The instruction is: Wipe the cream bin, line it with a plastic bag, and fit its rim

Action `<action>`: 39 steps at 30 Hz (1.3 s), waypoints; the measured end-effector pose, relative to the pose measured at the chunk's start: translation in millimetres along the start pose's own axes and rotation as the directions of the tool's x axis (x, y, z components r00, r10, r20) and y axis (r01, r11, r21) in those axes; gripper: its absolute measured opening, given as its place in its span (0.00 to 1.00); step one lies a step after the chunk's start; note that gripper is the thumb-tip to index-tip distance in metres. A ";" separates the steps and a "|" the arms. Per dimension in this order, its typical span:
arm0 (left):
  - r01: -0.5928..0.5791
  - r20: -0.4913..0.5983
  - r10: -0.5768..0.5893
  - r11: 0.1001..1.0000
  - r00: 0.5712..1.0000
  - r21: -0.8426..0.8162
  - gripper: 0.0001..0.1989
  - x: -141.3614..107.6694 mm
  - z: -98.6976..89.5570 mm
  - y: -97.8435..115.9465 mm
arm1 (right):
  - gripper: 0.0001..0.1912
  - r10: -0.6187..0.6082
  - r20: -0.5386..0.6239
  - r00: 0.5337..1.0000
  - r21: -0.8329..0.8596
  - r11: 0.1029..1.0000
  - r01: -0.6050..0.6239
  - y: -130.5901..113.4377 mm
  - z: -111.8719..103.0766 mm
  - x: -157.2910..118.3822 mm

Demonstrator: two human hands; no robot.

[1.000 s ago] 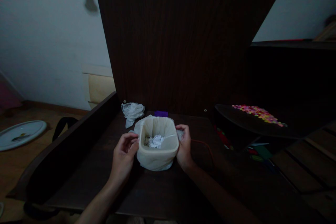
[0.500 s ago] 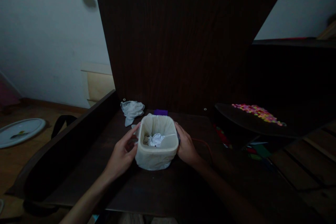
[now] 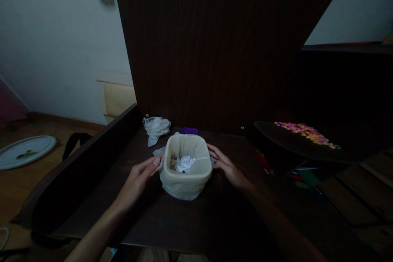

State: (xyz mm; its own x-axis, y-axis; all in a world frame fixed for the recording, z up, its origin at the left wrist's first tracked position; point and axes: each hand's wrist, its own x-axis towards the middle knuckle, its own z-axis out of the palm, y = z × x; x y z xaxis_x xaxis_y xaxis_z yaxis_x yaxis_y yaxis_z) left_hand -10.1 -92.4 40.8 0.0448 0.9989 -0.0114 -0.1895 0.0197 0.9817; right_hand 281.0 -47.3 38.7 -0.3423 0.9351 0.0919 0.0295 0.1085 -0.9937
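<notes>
A small squarish bin [image 3: 186, 176] lined with a whitish plastic bag stands on a dark wooden surface. Crumpled white paper [image 3: 184, 163] lies inside it. My left hand [image 3: 144, 174] is at the bin's left side, its thumb and fingers close together on the loose bag edge. On the right side, my right hand [image 3: 225, 166] has its fingers apart, the tips near the bag just below the rim. Behind the bin lie a crumpled plastic bag [image 3: 156, 127] and a purple item [image 3: 189, 131].
A dark wooden panel [image 3: 215, 57] rises behind the surface, with a raised side board [image 3: 82, 163] at left. Colourful small pieces [image 3: 307, 133] lie on a dark shelf at right. A white oval lid-like object [image 3: 37, 143] is on the floor.
My right hand has moved outward from the bin's side, its fingers spreading. My left hand has shifted slightly outward, and more loose bag shows at the rim's left. The view has shifted slightly.
</notes>
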 end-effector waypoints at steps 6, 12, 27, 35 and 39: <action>0.039 -0.239 0.013 0.977 0.971 0.210 0.43 -1.7 -3.5 -4.2 | 0.43 0.273 -0.169 0.947 -0.032 0.959 -0.282 -2.1 1.0 -15.7; 0.121 -0.269 0.049 0.807 0.962 0.578 0.43 -11.5 -16.9 -8.8 | 0.49 0.395 -0.039 0.918 0.014 0.919 -0.395 -8.1 7.9 -22.8; -0.006 -0.073 0.012 0.997 0.997 0.082 0.44 -20.4 -0.4 4.2 | 0.30 0.035 -0.129 0.991 0.182 0.983 -0.011 17.0 10.5 -14.6; -0.128 -0.103 0.152 0.970 0.983 0.209 0.28 -15.4 -3.1 6.5 | 0.10 -0.092 -0.241 0.966 0.050 0.993 0.107 5.9 20.0 -7.9; -0.197 -0.101 0.231 0.944 0.968 0.266 0.10 -13.3 -3.1 7.8 | 0.02 -0.133 -0.279 0.951 -0.017 0.991 0.133 -1.7 22.1 -6.7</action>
State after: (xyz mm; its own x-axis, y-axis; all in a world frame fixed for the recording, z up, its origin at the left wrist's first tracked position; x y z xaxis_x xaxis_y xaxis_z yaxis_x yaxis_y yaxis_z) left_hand -15.2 -105.4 48.0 -0.0992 0.9755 0.1964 0.0729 -0.1897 0.9791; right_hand 262.5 -61.3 38.4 -0.0677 0.9691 0.2373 -0.0008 0.2378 -0.9713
